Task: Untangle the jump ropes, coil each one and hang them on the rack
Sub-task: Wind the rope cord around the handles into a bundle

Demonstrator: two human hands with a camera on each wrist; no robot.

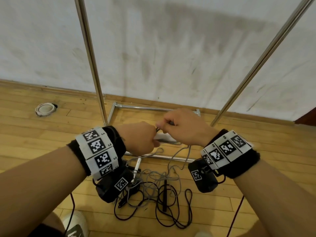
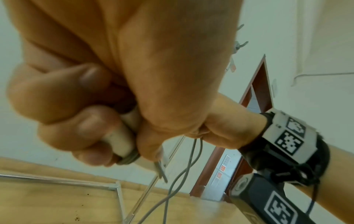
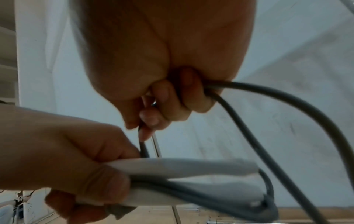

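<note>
My left hand (image 1: 142,139) grips the white handles (image 1: 165,136) of a grey jump rope (image 1: 179,157); those handles (image 2: 122,136) show between its curled fingers in the left wrist view. My right hand (image 1: 181,125) pinches the grey cord (image 3: 249,136) close above the handles (image 3: 182,166). The cord hangs from both hands to a tangle on the floor. There a dark red rope (image 1: 172,214) with a black handle (image 1: 164,195) lies mixed with grey loops, and another white handle (image 1: 136,168) lies beside it.
A metal rack stands just ahead, with its left upright (image 1: 92,62), right upright (image 1: 259,62) and base bars (image 1: 153,108) on the wooden floor (image 1: 34,134) against a white wall. A round white fitting (image 1: 45,109) sits at the left. My shoes (image 1: 75,224) are at the bottom edge.
</note>
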